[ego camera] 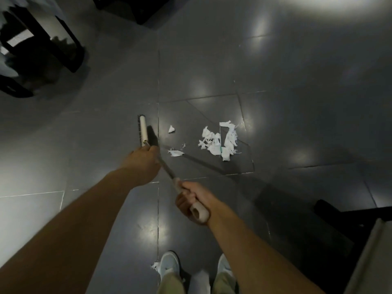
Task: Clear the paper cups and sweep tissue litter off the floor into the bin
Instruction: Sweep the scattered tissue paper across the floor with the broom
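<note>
Right hand (194, 201) clenches the end of the broom handle (168, 169); left hand (144, 160) (arm outstretched) grips lower down.

txt: none legible | labels/brands/nos: none | signs: none

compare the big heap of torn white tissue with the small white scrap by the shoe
The heap of torn white tissue is many shreds bunched together; the small white scrap is one piece. The heap lies ahead, right of the head of the black-bristled broom; the scrap lies close in, beside the pale left shoe. Both are white, torn, on the dark tiled floor.
</note>
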A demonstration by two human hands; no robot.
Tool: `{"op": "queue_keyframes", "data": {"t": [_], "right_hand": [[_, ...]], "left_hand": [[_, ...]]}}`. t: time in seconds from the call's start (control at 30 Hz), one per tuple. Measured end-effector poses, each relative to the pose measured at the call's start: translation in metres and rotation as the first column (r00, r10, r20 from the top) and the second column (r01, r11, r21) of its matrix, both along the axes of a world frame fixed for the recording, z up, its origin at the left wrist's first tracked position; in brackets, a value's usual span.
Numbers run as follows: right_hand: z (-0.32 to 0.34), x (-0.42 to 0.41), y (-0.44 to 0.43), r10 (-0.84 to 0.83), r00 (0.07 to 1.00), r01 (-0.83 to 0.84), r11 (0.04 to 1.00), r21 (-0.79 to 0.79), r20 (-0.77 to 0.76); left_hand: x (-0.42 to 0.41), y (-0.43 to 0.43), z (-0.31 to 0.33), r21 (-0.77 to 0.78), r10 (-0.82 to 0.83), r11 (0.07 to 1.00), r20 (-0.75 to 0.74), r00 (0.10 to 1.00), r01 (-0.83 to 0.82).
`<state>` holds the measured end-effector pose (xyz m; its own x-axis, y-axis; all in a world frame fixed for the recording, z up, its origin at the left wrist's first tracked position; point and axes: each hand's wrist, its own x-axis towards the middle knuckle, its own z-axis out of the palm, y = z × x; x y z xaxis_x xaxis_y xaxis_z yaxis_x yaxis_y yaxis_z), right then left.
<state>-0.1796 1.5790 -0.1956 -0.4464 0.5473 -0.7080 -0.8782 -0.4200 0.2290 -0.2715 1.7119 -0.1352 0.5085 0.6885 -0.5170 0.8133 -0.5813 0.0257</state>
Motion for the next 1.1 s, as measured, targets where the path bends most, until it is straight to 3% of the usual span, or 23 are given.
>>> {"op": "queue_keyframes", "data": {"t": [0.13,0.23,0.3,0.37,0.47,0.53,0.6,0.83,0.97,1.1], "right_hand": [[-0.003,0.032,-0.012,-0.138,0.989,0.139,0.990,-0.015,0.048],[-0.001,0.057,-0.026,0.046,0.942,-0.047,0.999,-0.006,0.331],[0.001,0.072,-0.034,0.276,0.753,-0.295,0.953,-0.068,0.598],[0.006,0.085,-0.040,0.437,0.410,-0.511,0.837,-0.195,0.800],[0.010,0.103,-0.047,0.465,0.004,-0.658,0.668,-0.348,0.885],[0.012,0.118,-0.051,0.452,-0.162,-0.696,0.578,-0.426,0.877],[0.015,0.138,-0.055,0.459,-0.256,-0.700,0.518,-0.491,0.851],[0.043,0.193,-0.060,0.513,-0.285,-0.633,0.534,-0.561,0.810],[0.059,0.200,-0.064,0.499,-0.141,-0.612,0.635,-0.472,0.855],[0.062,0.197,-0.064,0.459,-0.120,-0.617,0.660,-0.428,0.880]], "left_hand": [[0.006,-0.005,-0.002,-0.011,-0.017,1.000,0.001,1.000,0.017],[0.013,-0.009,-0.002,-0.028,-0.028,0.999,0.006,1.000,0.028],[0.017,-0.011,-0.004,-0.034,-0.040,0.999,0.005,0.999,0.041],[0.022,-0.014,-0.006,-0.046,-0.051,0.998,0.009,0.999,0.051],[0.029,-0.019,-0.009,-0.056,-0.066,0.996,0.013,0.998,0.066],[0.033,-0.021,-0.011,-0.064,-0.078,0.995,0.015,0.997,0.078],[0.034,-0.023,-0.013,-0.072,-0.081,0.994,0.010,0.997,0.082],[0.039,-0.027,-0.013,-0.111,-0.083,0.990,0.009,0.996,0.084],[0.041,-0.023,-0.011,-0.105,-0.083,0.991,0.014,0.996,0.084],[0.044,-0.023,-0.008,-0.096,-0.087,0.991,0.016,0.996,0.088]]}}
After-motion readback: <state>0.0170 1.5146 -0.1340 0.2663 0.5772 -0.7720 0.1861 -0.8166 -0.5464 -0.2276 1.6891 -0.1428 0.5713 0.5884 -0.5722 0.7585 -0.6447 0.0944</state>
